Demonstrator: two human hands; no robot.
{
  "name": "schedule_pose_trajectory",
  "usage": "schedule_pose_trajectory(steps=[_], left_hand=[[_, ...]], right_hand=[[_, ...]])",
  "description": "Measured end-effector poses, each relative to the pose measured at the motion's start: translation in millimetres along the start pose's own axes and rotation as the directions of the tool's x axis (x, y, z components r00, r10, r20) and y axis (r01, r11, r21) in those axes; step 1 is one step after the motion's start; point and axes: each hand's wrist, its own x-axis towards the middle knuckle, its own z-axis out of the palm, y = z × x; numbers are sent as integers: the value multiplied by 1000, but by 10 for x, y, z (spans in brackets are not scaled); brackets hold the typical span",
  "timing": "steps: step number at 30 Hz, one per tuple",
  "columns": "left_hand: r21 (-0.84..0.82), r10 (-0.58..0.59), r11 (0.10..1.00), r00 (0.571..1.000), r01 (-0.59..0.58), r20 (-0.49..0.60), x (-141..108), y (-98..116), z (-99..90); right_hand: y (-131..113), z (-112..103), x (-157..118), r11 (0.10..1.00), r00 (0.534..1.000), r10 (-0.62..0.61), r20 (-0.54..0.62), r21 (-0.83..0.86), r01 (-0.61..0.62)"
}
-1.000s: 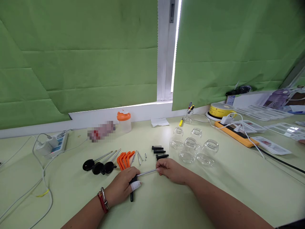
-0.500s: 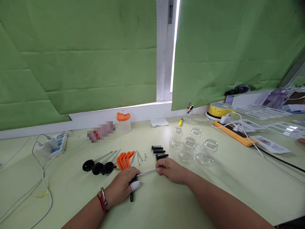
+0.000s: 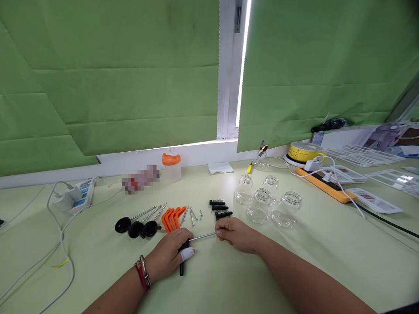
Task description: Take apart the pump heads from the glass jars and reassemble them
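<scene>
My left hand [image 3: 173,248], a white wrap on one finger, is closed around a black plastic part [image 3: 181,267] whose lower end sticks out beneath it. From that hand a thin metal rod [image 3: 204,237] runs to the right. My right hand [image 3: 234,234] pinches the rod's far end between thumb and fingers; the tip is hidden. Left of the hands lie several black cup-shaped parts [image 3: 123,224] with metal rods. Just beyond are orange bent handles [image 3: 173,219], loose metal pins [image 3: 192,216] and tiny metal pieces [image 3: 200,214]. Black parts with springs [image 3: 219,208] lie beyond my right hand.
Several clear glass jars [image 3: 261,207] stand at the right. An orange-lidded cup [image 3: 171,168] and a folded white paper [image 3: 220,168] are at the back. Cables and a white power strip [image 3: 83,198] lie left; an orange power strip [image 3: 324,185] lies right.
The whole view has shifted slightly, with things appearing a little further right. Both hands keep the same hold on the black part and rod.
</scene>
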Motion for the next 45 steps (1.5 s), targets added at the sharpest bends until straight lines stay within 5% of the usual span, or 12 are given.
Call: schedule_pose_trajectory(steps=[9,12,14,18,20,22,24,28,32,40,45], left_hand=[[33,26,999,999,-25,-35,-49,40,-25],[90,74,994,985,-61,-155,-93,11,-98],[140,93,989,941,-50,-325,-134,-45,-207],[170,-22,967,728,190,-685,-231,-296,-547],[105,-153,903,541,416,-827,-304,-499,-736],[-19,-335,759,366,650,-868,-407,-733,-908],[-67,-435,632,282,772,-855,-538,-956,-1044],[-139,-629,498,247,856,-737,-772,-1241,-1174],[-182,-709,474,250,861,-660,-817,-1304,-1147],[-255,-712,577,325,775,-623,-741,-1357,-1015],[-238,-677,657,420,715,-605,-720,-1407,-941]], right_hand=[[6,-6,-17,1000,1000,3,-16,9,-3],[1,-2,-21,997,1000,12,-7,70,-12],[-5,-1,-21,994,1000,30,0,105,-30],[-6,-6,-23,994,999,47,0,101,-47],[-2,-10,-24,995,999,48,-1,90,-47],[2,-13,-27,996,999,44,0,79,-44],[2,-14,-29,997,999,41,-1,69,-41],[-1,-12,-32,998,999,38,-3,58,-38],[9,-10,-29,998,999,37,-2,45,-37],[6,-4,-32,998,1000,29,-1,50,-29],[4,-7,-21,999,999,35,-2,38,-34]])
